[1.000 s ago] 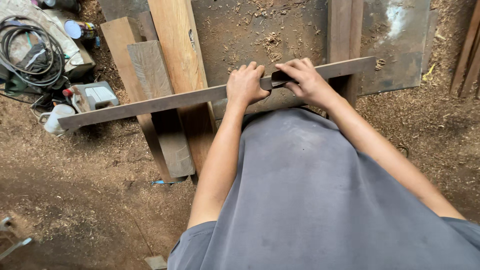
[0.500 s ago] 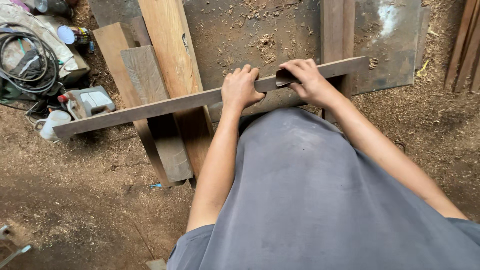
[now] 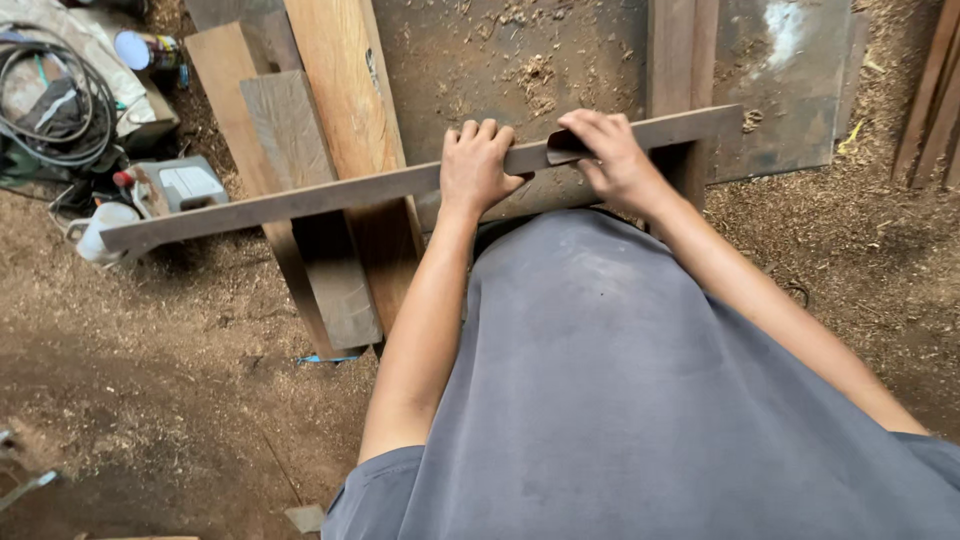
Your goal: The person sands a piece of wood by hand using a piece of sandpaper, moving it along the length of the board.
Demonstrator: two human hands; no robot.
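Note:
A long, narrow grey wooden plank [image 3: 300, 203] runs across the view from lower left to upper right, held in front of my grey shirt. My left hand [image 3: 477, 165] grips the plank near its middle, fingers curled over the far edge. My right hand [image 3: 612, 155] is closed on a dark sheet of sandpaper [image 3: 566, 147] pressed onto the plank's top face, just right of the left hand. The plank's right end [image 3: 715, 120] crosses an upright brown board.
Several wide boards [image 3: 335, 120] lean under the plank over a dusty dark panel [image 3: 520, 70]. At left lie coiled cables [image 3: 55, 100], a grey power tool [image 3: 185, 185], a white jug [image 3: 100, 230] and a can [image 3: 140, 50]. Sawdust covers the ground; more planks [image 3: 935, 90] stand at far right.
Both hands and the plank sit slightly lower and to the left in view; the grips on the plank and the sandpaper are unchanged.

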